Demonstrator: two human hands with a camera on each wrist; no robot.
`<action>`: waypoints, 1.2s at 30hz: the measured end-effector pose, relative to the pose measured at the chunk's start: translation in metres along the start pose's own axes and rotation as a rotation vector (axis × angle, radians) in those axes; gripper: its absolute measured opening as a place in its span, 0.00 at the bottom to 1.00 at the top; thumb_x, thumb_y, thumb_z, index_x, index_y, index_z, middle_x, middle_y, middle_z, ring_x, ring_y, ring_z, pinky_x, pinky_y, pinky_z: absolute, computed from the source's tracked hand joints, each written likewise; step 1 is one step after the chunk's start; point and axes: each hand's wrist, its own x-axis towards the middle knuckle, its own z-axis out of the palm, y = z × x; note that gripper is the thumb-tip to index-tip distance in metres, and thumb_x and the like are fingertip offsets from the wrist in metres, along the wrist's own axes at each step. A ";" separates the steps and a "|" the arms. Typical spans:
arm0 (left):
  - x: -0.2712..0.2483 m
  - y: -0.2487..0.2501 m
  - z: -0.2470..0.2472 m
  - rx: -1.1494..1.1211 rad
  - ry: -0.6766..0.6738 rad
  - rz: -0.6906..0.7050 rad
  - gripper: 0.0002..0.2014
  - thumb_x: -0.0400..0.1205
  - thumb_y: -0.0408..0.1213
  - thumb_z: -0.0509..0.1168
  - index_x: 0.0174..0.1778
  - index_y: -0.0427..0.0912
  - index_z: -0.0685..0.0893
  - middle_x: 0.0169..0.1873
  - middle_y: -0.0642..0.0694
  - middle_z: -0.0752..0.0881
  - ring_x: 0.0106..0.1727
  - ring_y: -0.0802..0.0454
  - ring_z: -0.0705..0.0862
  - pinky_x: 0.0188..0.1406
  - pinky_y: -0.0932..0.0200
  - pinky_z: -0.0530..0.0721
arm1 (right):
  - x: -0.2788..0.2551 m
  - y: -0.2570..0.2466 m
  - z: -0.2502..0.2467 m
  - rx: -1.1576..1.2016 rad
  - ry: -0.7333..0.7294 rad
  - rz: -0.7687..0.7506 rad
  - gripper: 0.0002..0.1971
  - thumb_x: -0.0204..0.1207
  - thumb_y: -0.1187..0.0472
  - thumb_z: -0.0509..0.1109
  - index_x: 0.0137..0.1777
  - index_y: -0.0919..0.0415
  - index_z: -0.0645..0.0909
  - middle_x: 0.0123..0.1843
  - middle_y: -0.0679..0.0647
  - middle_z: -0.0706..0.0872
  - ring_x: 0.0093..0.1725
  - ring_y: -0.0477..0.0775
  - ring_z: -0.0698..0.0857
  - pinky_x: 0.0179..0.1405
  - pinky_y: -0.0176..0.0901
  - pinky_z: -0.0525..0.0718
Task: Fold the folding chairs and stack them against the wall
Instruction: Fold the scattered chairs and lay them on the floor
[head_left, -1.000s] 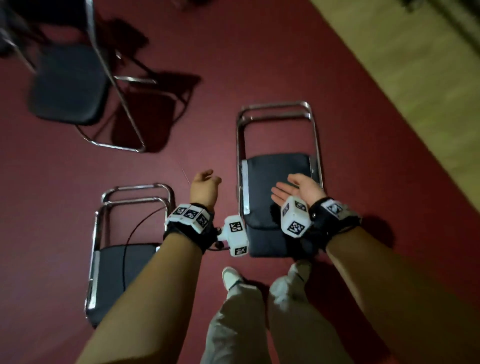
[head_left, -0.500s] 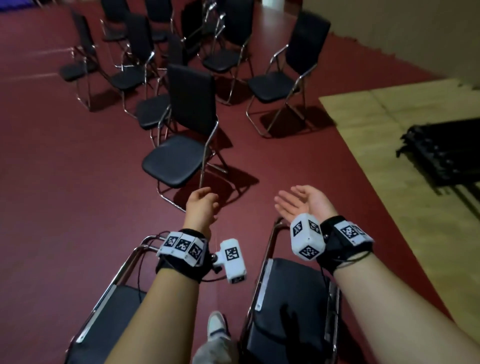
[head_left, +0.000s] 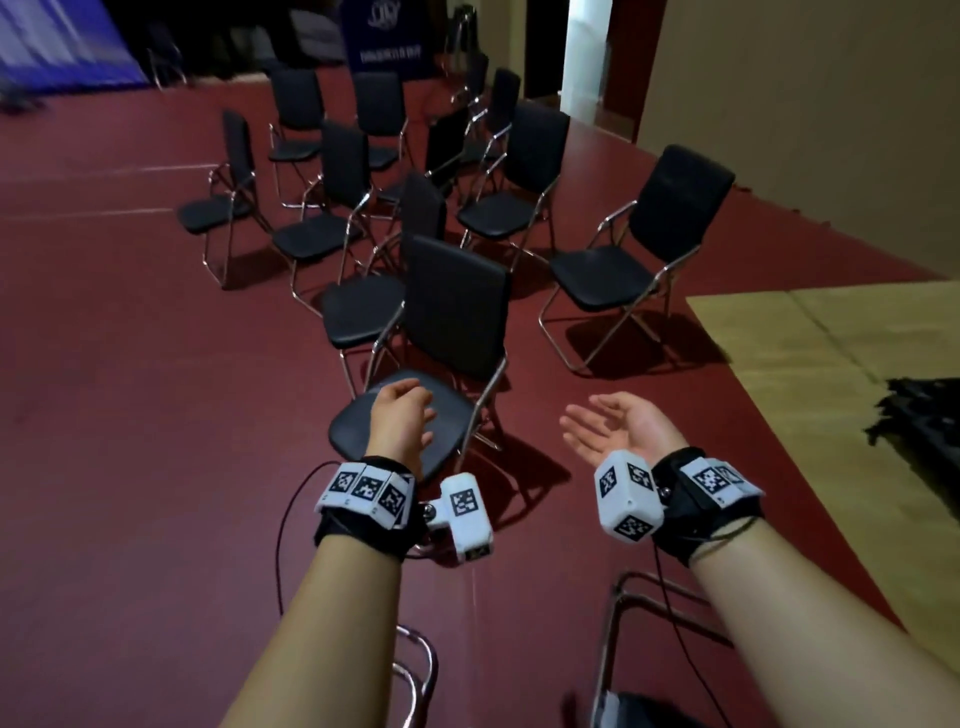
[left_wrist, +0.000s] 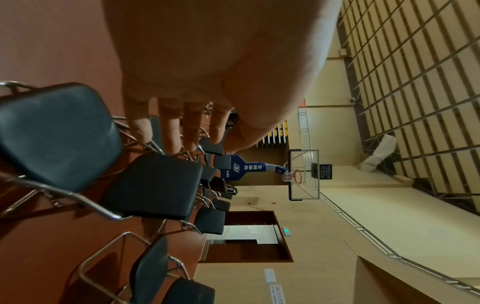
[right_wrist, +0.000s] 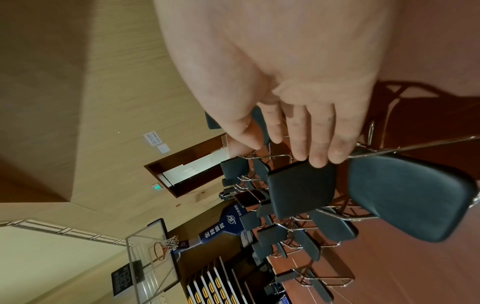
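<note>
Both hands hang empty with relaxed fingers, the left hand (head_left: 402, 428) over the seat of the nearest unfolded folding chair (head_left: 457, 332) and nearer it than the palm-up right hand (head_left: 621, 431), its backrest upright just ahead; the far blue banner (head_left: 387, 36) is unreadable.

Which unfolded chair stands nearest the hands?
The black chair directly ahead, its seat under the left hand; every other open chair stands farther back.
</note>
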 end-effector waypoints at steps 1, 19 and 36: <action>0.015 0.011 -0.004 0.000 0.013 0.014 0.10 0.85 0.33 0.61 0.60 0.49 0.79 0.50 0.47 0.83 0.53 0.49 0.83 0.47 0.52 0.77 | 0.010 -0.005 0.015 0.000 -0.007 -0.002 0.01 0.83 0.64 0.62 0.50 0.61 0.74 0.58 0.65 0.85 0.53 0.65 0.87 0.56 0.55 0.85; 0.239 0.081 0.047 -0.032 0.134 0.010 0.13 0.81 0.28 0.59 0.58 0.46 0.78 0.32 0.50 0.77 0.30 0.56 0.73 0.30 0.62 0.67 | 0.258 -0.111 0.177 -0.233 -0.184 0.100 0.06 0.83 0.64 0.61 0.57 0.62 0.75 0.60 0.64 0.86 0.54 0.64 0.87 0.50 0.54 0.86; 0.428 0.094 0.141 0.025 0.329 -0.062 0.13 0.81 0.25 0.61 0.59 0.42 0.79 0.35 0.47 0.79 0.29 0.56 0.74 0.22 0.63 0.67 | 0.471 -0.213 0.261 -0.498 -0.182 0.226 0.05 0.85 0.63 0.60 0.49 0.61 0.77 0.50 0.59 0.86 0.47 0.58 0.86 0.50 0.50 0.84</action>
